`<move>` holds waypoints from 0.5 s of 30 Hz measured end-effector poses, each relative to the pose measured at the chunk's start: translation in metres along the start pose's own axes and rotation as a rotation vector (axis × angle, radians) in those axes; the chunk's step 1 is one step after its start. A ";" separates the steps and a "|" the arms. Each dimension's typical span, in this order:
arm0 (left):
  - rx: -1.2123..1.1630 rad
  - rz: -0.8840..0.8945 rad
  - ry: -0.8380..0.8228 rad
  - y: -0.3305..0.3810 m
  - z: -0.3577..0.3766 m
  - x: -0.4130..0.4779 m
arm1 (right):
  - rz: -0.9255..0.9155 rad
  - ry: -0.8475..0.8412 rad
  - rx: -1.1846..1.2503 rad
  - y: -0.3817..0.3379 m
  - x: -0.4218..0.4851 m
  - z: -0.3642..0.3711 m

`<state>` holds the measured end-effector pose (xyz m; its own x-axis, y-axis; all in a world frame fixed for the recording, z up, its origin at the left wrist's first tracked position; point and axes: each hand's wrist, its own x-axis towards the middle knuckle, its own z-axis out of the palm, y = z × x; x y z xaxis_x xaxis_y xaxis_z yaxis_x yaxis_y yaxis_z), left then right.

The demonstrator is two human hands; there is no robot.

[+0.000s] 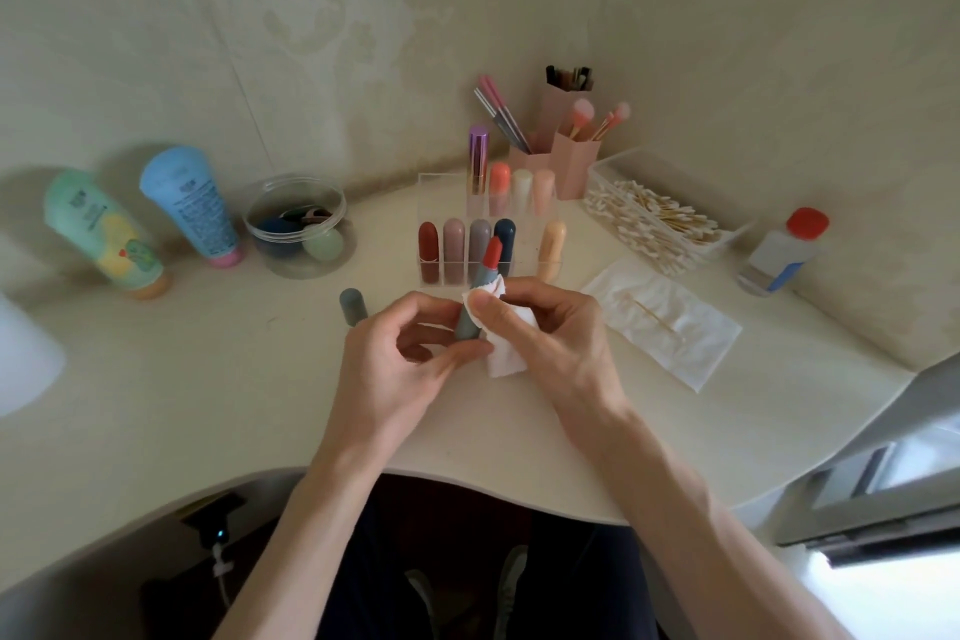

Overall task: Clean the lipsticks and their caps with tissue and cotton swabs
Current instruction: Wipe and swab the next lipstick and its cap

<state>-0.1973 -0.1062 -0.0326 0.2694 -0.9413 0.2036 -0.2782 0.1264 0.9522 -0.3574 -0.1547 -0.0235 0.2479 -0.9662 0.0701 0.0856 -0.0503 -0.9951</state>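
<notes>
An uncapped lipstick (477,291) with a grey-blue tube and a red bullet stands tilted above the desk. My left hand (400,359) grips its lower end. My right hand (545,333) pinches a white tissue (506,353) against the upper tube, thumb on top. The grey-blue cap (353,307) stands on the desk left of my hands. A clear acrylic organizer (447,182) behind holds several capped lipsticks. A flat tissue (670,327) with a cotton swab (649,314) on it lies to the right.
A clear tray of cotton swabs (660,218) and a red-capped bottle (784,250) stand at the right. Pink brush holders (561,146) fill the back corner. A round clear jar (298,229) and two tubes (192,208) are on the left. The curved desk edge (467,481) is near my body.
</notes>
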 end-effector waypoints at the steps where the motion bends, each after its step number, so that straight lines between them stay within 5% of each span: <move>1: -0.017 0.011 -0.013 -0.001 -0.001 0.000 | -0.002 -0.005 0.002 0.000 0.000 0.000; 9: -0.022 0.088 -0.279 0.003 -0.006 -0.001 | -0.043 -0.033 -0.011 0.000 0.000 -0.001; 15: 0.094 0.073 0.049 0.005 0.000 -0.002 | -0.097 -0.009 -0.105 0.003 0.002 0.002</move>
<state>-0.1991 -0.1040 -0.0287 0.2895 -0.9138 0.2850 -0.3832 0.1622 0.9093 -0.3549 -0.1560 -0.0265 0.2524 -0.9531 0.1670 0.0084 -0.1704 -0.9853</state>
